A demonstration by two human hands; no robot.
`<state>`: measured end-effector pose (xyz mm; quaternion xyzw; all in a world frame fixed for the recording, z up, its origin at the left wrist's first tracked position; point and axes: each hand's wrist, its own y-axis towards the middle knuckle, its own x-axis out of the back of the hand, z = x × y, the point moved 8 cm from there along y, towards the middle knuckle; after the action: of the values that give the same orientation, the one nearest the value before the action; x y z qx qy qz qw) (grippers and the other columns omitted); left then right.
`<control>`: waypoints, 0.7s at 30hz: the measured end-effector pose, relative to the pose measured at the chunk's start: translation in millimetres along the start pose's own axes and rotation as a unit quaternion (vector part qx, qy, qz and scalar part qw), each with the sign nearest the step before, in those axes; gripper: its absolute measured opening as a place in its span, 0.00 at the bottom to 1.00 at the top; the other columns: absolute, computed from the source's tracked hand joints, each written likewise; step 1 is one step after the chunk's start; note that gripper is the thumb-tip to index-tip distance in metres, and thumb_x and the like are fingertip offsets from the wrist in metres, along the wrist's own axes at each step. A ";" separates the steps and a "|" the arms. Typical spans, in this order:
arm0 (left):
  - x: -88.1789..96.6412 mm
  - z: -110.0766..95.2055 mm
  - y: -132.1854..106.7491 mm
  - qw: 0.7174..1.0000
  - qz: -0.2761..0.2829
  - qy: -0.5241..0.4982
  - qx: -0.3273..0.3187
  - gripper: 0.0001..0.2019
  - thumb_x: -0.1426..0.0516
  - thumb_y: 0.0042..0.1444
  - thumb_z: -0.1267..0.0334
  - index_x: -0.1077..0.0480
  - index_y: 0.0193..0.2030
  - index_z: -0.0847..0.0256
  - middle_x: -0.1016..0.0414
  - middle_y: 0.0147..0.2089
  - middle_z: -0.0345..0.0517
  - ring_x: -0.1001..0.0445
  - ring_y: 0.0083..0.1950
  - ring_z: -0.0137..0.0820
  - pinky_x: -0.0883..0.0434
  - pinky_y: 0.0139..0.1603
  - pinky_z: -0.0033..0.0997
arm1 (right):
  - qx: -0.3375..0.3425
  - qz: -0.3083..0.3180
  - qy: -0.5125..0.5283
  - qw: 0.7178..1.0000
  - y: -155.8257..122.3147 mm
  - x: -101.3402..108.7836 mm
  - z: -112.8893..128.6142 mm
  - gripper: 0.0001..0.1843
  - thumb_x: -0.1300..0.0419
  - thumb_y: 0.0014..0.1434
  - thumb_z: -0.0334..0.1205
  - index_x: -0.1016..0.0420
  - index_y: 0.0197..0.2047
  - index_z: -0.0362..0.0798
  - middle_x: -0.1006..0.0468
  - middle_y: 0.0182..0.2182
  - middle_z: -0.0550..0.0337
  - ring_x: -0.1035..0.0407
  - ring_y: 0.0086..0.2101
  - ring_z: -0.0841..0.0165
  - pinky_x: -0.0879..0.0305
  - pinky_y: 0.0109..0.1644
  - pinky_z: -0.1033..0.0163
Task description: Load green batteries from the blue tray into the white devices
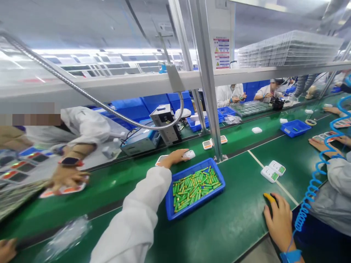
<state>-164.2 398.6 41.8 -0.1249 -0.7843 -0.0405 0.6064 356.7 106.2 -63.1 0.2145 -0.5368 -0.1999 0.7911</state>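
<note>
Overhead an aluminium rack, below green belt, left grip around white device, right grip closure unclear

The green bench top carries a blue tray filled with green batteries. Positions below are relative to this tray.
- 12 o'clock, just beside: one white unit.
- 1 o'clock: two orange-faced units.
- 3 o'clock: a pair of white units, side by side on a white line.
- 2 o'clock, well apart: a second blue tray.
- 8 o'clock: a clear plastic bag.
</note>
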 end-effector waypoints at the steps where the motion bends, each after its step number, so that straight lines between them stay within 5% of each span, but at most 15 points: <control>1: -2.6 2.3 -1.2 1.000 0.005 -0.004 -0.003 0.35 0.37 0.66 0.35 0.26 0.66 0.63 0.23 0.68 0.59 0.24 0.67 0.49 0.32 0.71 0.52 | 0.001 -0.003 -0.001 1.000 2.0 3.3 4.2 0.22 0.45 0.71 0.50 0.20 0.59 0.51 0.24 0.63 0.41 0.31 0.61 0.40 0.32 0.60 0.35; 4: -0.3 4.6 -5.9 1.000 0.007 -0.016 -0.016 0.37 0.32 0.59 0.37 0.25 0.65 0.63 0.21 0.67 0.57 0.24 0.66 0.50 0.31 0.71 0.46 | -0.019 -0.008 -0.004 1.000 7.0 13.1 14.9 0.21 0.48 0.73 0.50 0.20 0.57 0.49 0.24 0.63 0.39 0.31 0.62 0.40 0.32 0.60 0.35; 8: 29.0 -4.8 -23.0 0.998 -0.046 -0.030 -0.042 0.43 0.35 0.61 0.36 0.31 0.71 0.68 0.26 0.71 0.60 0.29 0.71 0.52 0.35 0.75 0.45 | -0.046 0.010 0.008 0.999 6.8 17.8 14.1 0.21 0.48 0.74 0.48 0.18 0.56 0.50 0.24 0.63 0.41 0.30 0.62 0.42 0.31 0.59 0.36; 11: 51.4 -30.7 -67.0 0.991 -0.098 -0.043 -0.083 0.42 0.41 0.69 0.37 0.38 0.78 0.67 0.36 0.79 0.61 0.37 0.77 0.52 0.40 0.81 0.49 | -0.067 0.017 0.043 0.997 8.6 15.7 5.1 0.20 0.45 0.72 0.49 0.17 0.56 0.51 0.22 0.61 0.42 0.29 0.61 0.44 0.30 0.61 0.35; 13: 54.5 -69.4 -117.6 0.977 -0.120 -0.071 -0.163 0.40 0.40 0.69 0.37 0.38 0.79 0.59 0.35 0.78 0.57 0.36 0.77 0.52 0.36 0.79 0.50 | -0.065 0.026 0.098 0.993 20.5 8.1 9.5 0.21 0.43 0.71 0.49 0.17 0.58 0.52 0.20 0.58 0.44 0.27 0.59 0.46 0.27 0.61 0.37; 15: 40.9 -124.1 -178.0 0.952 -0.095 -0.101 -0.272 0.37 0.38 0.70 0.39 0.36 0.79 0.50 0.32 0.76 0.54 0.32 0.74 0.51 0.31 0.76 0.49 | -0.045 0.044 0.168 0.984 45.9 -5.9 29.3 0.21 0.43 0.73 0.49 0.18 0.62 0.53 0.18 0.54 0.46 0.24 0.55 0.50 0.24 0.59 0.42; 18: -2.9 -203.3 -253.0 0.911 -0.006 -0.154 -0.383 0.34 0.36 0.72 0.44 0.39 0.80 0.43 0.29 0.73 0.54 0.27 0.70 0.48 0.26 0.71 0.45 | -0.020 0.059 0.225 0.972 104.3 -33.4 74.1 0.20 0.40 0.75 0.50 0.19 0.63 0.54 0.17 0.56 0.48 0.22 0.53 0.53 0.21 0.57 0.48; 21: -60.0 -243.0 -280.7 0.892 0.084 -0.192 -0.402 0.37 0.35 0.73 0.50 0.45 0.82 0.43 0.28 0.73 0.54 0.25 0.69 0.46 0.26 0.71 0.42 | -0.037 0.048 0.207 0.977 166.5 -61.0 103.2 0.21 0.34 0.75 0.49 0.23 0.65 0.49 0.21 0.62 0.49 0.22 0.55 0.56 0.20 0.59 0.46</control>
<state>9.6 66.6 72.4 -0.4283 -0.7889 -0.2763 0.3433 253.6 264.6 16.8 0.1963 -0.3636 -0.1328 0.9009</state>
